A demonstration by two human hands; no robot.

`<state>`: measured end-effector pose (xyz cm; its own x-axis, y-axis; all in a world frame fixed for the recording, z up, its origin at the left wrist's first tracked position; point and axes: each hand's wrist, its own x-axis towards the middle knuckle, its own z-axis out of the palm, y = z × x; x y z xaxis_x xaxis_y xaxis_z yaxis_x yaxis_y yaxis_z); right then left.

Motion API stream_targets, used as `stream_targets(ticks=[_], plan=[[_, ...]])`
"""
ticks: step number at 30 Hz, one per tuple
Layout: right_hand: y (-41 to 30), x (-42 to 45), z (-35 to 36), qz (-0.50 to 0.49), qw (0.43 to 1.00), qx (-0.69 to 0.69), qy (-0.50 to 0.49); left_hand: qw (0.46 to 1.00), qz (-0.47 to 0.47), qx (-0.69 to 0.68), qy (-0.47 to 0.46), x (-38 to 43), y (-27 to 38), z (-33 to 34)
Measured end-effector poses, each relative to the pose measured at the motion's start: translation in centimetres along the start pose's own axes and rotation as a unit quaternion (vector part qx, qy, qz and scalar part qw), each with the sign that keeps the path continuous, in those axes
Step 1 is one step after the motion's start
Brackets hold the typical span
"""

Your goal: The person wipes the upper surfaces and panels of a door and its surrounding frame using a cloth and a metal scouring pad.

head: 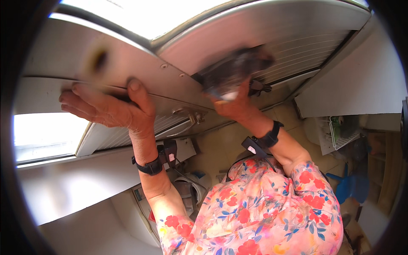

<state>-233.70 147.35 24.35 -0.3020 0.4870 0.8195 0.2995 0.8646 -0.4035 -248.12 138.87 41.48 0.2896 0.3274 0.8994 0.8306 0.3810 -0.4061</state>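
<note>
My left hand (pixel 111 106) rests against the metal frame (pixel 172 83) of a glazed door, thumb spread from the fingers and nothing visible in the palm. Blurred by motion, a dark, crumpled cloth (pixel 232 70) lies against the door's lower metal panel (pixel 207 44). My right hand (pixel 231 100) grips this cloth from below. A dark end (pixel 259 87) hangs beside the hand; whether it belongs to the cloth I cannot tell. Between the hands, lower down, a metal latch (pixel 196 118) sits on the frame. Each wrist wears a black strap with a small device.
Bright glass (pixel 127 19) fills the top, with another pane (pixel 47 134) at left. White panels (pixel 353 70) flank the door. Below are floor tiles (pixel 223 149), a white bin-like container (pixel 194 185), a white wire rack (pixel 346 142) and a blue dustpan (pixel 350 185).
</note>
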Motion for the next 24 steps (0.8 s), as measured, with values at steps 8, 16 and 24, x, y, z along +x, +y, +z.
stream_targets(ticks=[8, 16, 24], plan=[[6.4, -8.4, 2.7, -0.123, 0.990, -0.028, -0.069, 0.999, 0.010, -0.033, -0.007, 0.1, -0.3, 0.1], [6.3, -5.2, -0.8, 0.041, 0.996, -0.078, 0.012, 1.000, 0.014, -0.020, 0.007, 0.1, -0.5, 0.1], [2.8, 0.6, -0.5, -0.079, 0.995, 0.060, -0.014, 0.998, 0.049, 0.034, 0.016, 0.7, -0.5, -0.2]])
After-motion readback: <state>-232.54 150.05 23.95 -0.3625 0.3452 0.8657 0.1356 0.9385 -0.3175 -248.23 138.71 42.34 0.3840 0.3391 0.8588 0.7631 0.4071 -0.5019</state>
